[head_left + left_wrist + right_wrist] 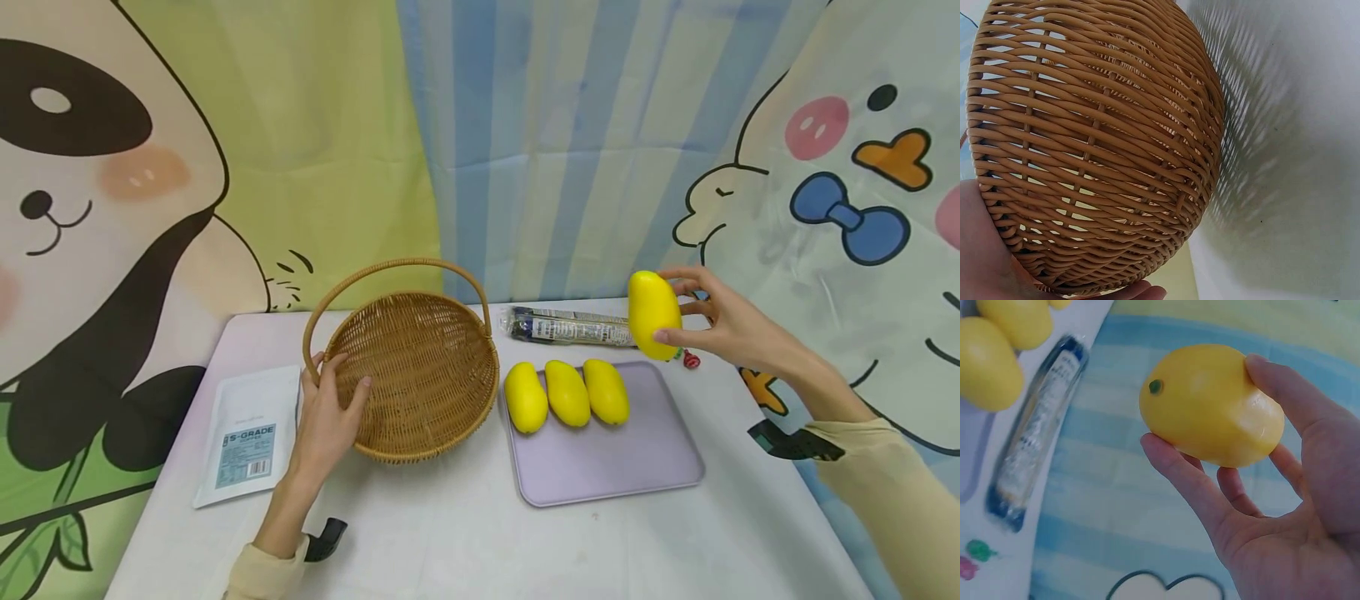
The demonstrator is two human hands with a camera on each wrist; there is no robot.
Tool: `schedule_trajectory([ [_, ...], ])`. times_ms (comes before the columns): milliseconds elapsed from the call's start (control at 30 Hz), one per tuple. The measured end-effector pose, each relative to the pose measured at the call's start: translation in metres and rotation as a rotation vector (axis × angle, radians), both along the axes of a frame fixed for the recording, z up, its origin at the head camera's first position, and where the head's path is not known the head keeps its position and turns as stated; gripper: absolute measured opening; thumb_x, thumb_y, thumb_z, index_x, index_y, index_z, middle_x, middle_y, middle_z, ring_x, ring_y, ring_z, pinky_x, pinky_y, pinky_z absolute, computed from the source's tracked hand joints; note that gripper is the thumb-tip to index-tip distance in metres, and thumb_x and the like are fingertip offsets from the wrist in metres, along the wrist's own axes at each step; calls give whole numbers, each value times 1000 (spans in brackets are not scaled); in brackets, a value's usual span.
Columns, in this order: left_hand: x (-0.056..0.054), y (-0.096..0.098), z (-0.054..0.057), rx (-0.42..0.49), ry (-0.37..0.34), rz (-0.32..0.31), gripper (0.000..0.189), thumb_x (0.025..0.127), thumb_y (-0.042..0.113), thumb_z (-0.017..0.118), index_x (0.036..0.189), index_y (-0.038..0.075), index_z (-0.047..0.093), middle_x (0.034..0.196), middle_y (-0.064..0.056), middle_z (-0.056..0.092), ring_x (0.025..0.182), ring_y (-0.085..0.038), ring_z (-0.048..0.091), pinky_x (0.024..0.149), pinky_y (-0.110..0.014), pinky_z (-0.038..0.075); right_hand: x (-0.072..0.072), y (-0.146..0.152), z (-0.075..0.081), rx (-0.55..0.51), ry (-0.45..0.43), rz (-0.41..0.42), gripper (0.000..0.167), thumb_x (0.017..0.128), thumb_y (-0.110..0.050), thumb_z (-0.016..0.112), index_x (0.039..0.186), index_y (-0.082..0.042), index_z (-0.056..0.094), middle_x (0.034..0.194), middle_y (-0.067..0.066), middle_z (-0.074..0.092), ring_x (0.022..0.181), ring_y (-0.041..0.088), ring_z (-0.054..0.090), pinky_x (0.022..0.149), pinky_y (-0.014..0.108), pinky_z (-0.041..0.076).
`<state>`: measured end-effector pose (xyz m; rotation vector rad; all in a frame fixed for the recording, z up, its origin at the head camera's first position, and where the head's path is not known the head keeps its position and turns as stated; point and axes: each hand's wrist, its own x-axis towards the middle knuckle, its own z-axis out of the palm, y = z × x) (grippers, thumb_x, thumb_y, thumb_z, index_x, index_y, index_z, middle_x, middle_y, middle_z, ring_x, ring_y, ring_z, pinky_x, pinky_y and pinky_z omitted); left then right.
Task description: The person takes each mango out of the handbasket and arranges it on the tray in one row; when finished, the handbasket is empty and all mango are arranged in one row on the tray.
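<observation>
My right hand (pixel 723 321) holds a yellow mango (pixel 652 315) up above the back right of the table. In the right wrist view the thumb and fingers grip the mango (pixel 1210 403), whose green stem tip faces left. Three more mangoes, among them a left one (pixel 526 397), lie side by side on a pale purple tray (pixel 600 471). My left hand (pixel 330 412) grips the left rim of a wicker basket (pixel 412 375) with a tall handle. Seen from the left wrist, the woven side of the basket (pixel 1097 137) fills much of the view, with fingertips below it.
A white pouch (pixel 247 437) with a blue label lies left of the basket. Behind the tray is a clear-wrapped long packet (pixel 573 327). A small red item (pixel 691 360) sits at the tray's back right. Printed cloth (pixel 540 150) hangs behind the white table (pixel 465 542).
</observation>
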<state>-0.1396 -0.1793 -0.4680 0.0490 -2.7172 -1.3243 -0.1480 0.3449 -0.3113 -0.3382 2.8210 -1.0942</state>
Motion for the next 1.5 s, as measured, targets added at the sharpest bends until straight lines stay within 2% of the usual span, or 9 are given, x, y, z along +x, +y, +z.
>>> schedule_trajectory([
  [67,0,0,0,-1,0,0,65,103,44,55,155,9,36,167,-20,7,144,-53,31,111,-69,33,-2,11,-9,27,-14,-30,82,90,-25,79,155,-25,29,140,14,45,118,41,58,94,38,52],
  [167,0,0,0,-8,6,-4,66,103,44,55,155,8,35,167,-21,7,144,-54,31,110,-71,33,-5,28,-25,22,-60,-61,82,91,-30,77,156,-24,27,141,18,43,118,44,57,89,48,54],
  [300,-1,0,0,-15,9,-10,67,103,45,55,155,8,34,167,-22,7,145,-54,30,110,-71,33,-10,45,-52,-20,-148,-63,83,93,-31,75,158,-22,23,145,22,37,122,46,53,81,40,58],
  [400,0,1,0,-12,-1,-8,66,103,45,54,155,9,35,168,-20,6,145,-53,30,110,-70,33,-11,53,-70,-32,-203,-56,85,93,-34,75,158,-23,22,146,24,36,122,45,54,80,38,60],
  [567,0,1,1,-4,-11,-4,65,103,45,54,155,10,35,168,-19,5,145,-52,31,111,-69,33,-13,58,-95,-53,-282,-52,82,93,-37,75,156,-24,25,145,25,36,116,43,57,81,41,61],
  [833,0,1,2,-3,-6,-4,66,103,45,54,155,9,35,168,-21,5,145,-53,30,112,-70,32,-16,63,-130,-45,-384,-58,84,92,-37,76,156,-16,26,142,30,37,99,32,60,80,44,62],
  [1100,-1,1,1,-12,-3,-2,66,103,44,54,155,8,34,167,-23,6,144,-54,31,111,-69,33,-19,61,-148,-27,-449,-50,85,92,-39,75,157,-15,25,148,33,33,108,34,62,84,48,61],
  [1500,-1,1,2,-10,-14,0,67,103,44,55,156,9,34,168,-21,5,145,-52,31,113,-68,32,-20,54,-151,-22,-480,-41,88,92,-41,75,158,-14,23,151,36,32,107,33,64,84,48,61],
])
